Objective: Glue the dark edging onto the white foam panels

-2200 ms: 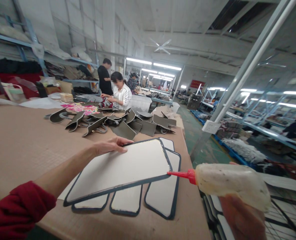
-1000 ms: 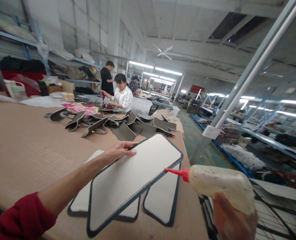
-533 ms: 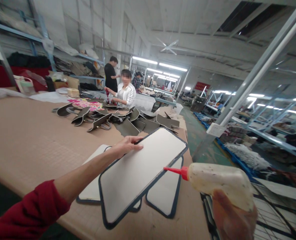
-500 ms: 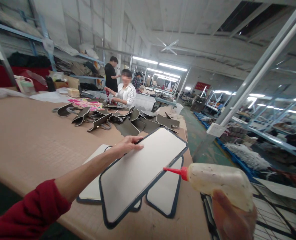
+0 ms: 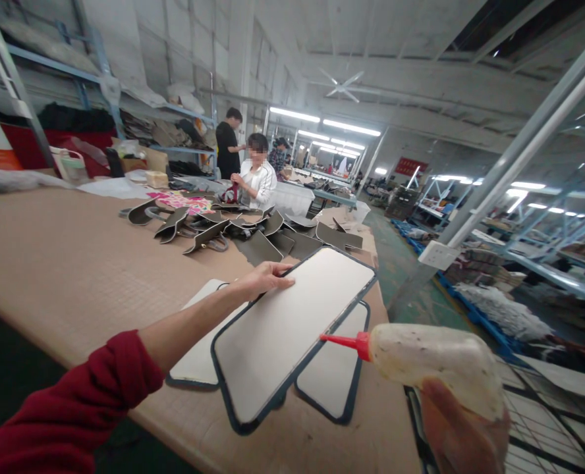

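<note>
My left hand [image 5: 267,280] grips the far long edge of a white panel [image 5: 292,329] with a dark border, thumb on its face. It is tilted above the table. In my right hand [image 5: 463,421] is a cloudy squeeze bottle [image 5: 435,359] with a red nozzle, held on its side. The nozzle tip meets the panel's near right border, or hovers just over it; I cannot tell which. Beneath lie more bordered panels, one white panel [image 5: 198,336] to the left and another white panel [image 5: 332,368] to the right, both partly covered.
Brown paper covers the table [image 5: 99,263]. Olive-grey bag pieces [image 5: 263,240] are heaped at its far end, beside pink patterned material [image 5: 184,202]. A person in white [image 5: 257,178] works beyond them. A slanted metal post [image 5: 500,171] and a wire rack [image 5: 544,421] stand to the right.
The view has shifted slightly, so most things sit further right. Along the panel's border the red nozzle tip has moved a little towards the near end. Both hands keep their holds.
</note>
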A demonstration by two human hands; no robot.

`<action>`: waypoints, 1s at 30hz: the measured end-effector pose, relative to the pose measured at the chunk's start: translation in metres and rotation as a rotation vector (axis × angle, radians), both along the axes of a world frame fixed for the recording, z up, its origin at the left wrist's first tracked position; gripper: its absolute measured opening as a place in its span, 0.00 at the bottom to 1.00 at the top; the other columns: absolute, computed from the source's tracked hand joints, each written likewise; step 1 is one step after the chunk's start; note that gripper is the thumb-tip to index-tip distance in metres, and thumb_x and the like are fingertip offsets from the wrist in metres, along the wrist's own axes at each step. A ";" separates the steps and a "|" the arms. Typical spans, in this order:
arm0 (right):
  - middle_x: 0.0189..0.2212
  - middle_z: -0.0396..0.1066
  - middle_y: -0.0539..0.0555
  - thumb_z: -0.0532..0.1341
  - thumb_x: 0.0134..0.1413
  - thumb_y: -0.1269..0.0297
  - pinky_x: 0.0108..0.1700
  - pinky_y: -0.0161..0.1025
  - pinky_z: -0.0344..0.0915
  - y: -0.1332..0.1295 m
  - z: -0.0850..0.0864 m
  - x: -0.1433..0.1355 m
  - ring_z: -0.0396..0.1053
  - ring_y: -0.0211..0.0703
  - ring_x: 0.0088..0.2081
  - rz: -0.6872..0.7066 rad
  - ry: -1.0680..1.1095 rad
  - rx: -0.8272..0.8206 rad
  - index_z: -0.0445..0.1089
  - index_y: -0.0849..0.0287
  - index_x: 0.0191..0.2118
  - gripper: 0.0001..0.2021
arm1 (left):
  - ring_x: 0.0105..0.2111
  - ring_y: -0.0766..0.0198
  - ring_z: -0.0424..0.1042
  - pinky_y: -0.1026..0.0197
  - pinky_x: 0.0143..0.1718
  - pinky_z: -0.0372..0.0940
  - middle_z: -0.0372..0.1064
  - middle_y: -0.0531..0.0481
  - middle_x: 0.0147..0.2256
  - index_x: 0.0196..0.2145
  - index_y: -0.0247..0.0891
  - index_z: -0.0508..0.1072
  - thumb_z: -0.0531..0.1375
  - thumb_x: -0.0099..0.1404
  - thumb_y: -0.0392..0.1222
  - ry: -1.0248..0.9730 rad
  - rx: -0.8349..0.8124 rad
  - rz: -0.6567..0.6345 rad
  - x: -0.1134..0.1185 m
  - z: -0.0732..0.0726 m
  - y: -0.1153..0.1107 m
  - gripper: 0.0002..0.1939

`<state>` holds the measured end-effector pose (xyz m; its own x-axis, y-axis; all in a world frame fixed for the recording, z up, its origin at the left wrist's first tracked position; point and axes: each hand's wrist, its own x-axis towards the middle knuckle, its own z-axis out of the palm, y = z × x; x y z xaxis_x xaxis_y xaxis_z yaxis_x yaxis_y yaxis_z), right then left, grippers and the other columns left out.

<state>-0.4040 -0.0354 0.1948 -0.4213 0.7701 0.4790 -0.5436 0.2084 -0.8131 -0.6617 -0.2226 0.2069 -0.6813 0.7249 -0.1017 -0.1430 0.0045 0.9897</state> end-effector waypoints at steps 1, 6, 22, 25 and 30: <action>0.39 0.77 0.54 0.76 0.35 0.69 0.40 0.36 0.74 0.000 0.000 0.000 0.75 0.44 0.39 0.002 -0.009 -0.003 0.75 0.57 0.48 0.28 | 0.26 0.61 0.73 0.61 0.28 0.66 0.78 0.50 0.29 0.50 0.34 0.77 0.76 0.37 0.47 -0.001 -0.002 0.007 -0.001 0.000 0.001 0.39; 0.41 0.77 0.55 0.76 0.31 0.70 0.41 0.37 0.74 0.001 0.000 -0.004 0.75 0.46 0.41 -0.009 0.000 -0.043 0.75 0.57 0.47 0.30 | 0.25 0.61 0.73 0.61 0.28 0.66 0.79 0.48 0.29 0.51 0.32 0.77 0.77 0.37 0.47 -0.003 -0.020 0.015 -0.005 -0.002 0.004 0.42; 0.44 0.77 0.58 0.71 0.44 0.57 0.47 0.58 0.72 -0.001 -0.001 -0.011 0.75 0.59 0.46 0.170 -0.019 -0.172 0.70 0.52 0.54 0.28 | 0.31 0.59 0.74 0.62 0.32 0.67 0.79 0.49 0.36 0.52 0.37 0.76 0.72 0.46 0.49 0.185 0.010 0.026 -0.013 -0.015 0.007 0.35; 0.51 0.73 0.54 0.72 0.40 0.58 0.58 0.63 0.63 0.024 0.030 -0.016 0.67 0.59 0.56 0.009 0.135 -0.144 0.72 0.49 0.50 0.27 | 0.38 0.55 0.74 0.61 0.37 0.66 0.78 0.48 0.41 0.52 0.39 0.77 0.72 0.48 0.50 0.337 -0.044 0.084 -0.011 -0.018 -0.004 0.33; 0.50 0.73 0.53 0.74 0.35 0.58 0.65 0.64 0.51 0.064 0.059 -0.015 0.62 0.58 0.60 0.002 0.167 -0.067 0.74 0.49 0.44 0.25 | 0.45 0.51 0.73 0.58 0.42 0.66 0.76 0.45 0.48 0.56 0.39 0.74 0.71 0.50 0.51 0.379 -0.123 0.024 -0.011 -0.020 -0.026 0.36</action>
<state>-0.4189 0.0285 0.2535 -0.3421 0.8020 0.4897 -0.6724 0.1551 -0.7237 -0.6730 -0.2487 0.1873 -0.7036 0.7066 0.0753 0.2312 0.1274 0.9645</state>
